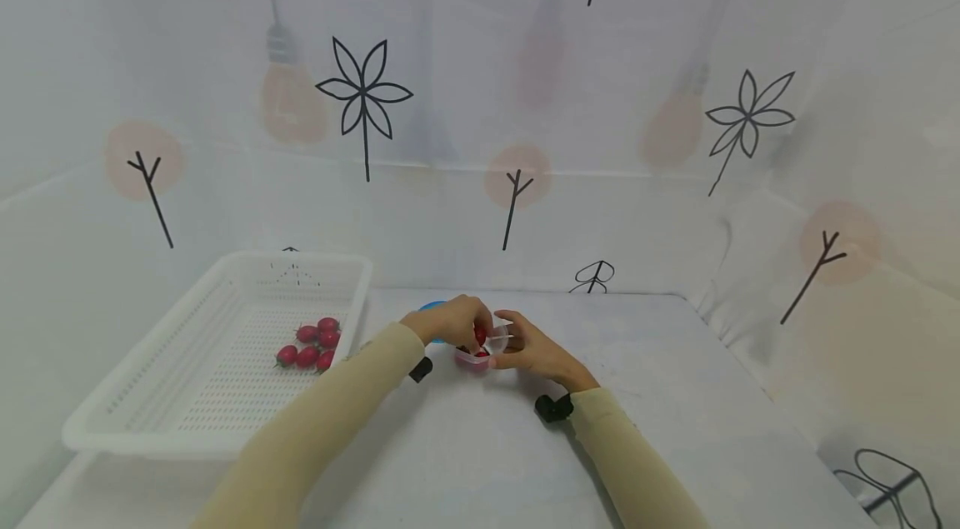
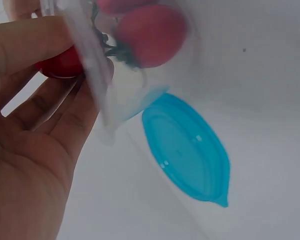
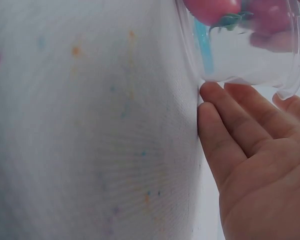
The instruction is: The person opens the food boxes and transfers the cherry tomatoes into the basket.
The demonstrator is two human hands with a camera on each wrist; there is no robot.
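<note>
A clear plastic cup [image 3: 245, 62] stands on the white tabletop, with red cherry tomatoes [image 2: 155, 37] with green stems inside it. At its rim, my left hand [image 1: 453, 321] pinches another cherry tomato [image 2: 61, 65] between thumb and fingers. My right hand [image 1: 536, 350] holds the cup from the right, thumb on the near side and fingers around the far side; in the right wrist view its lower fingertips rest near the cup's base. Just behind the cup lies a blue lid [image 2: 185, 150], partly hidden by my left hand in the head view.
A white perforated basket [image 1: 217, 262] stands on the left, several cherry tomatoes [image 1: 307, 356] lying near its right wall. My left forearm crosses in front of that wall. A white cloth printed with plants and bulbs [image 1: 450, 96] hangs behind the table [image 1: 675, 396].
</note>
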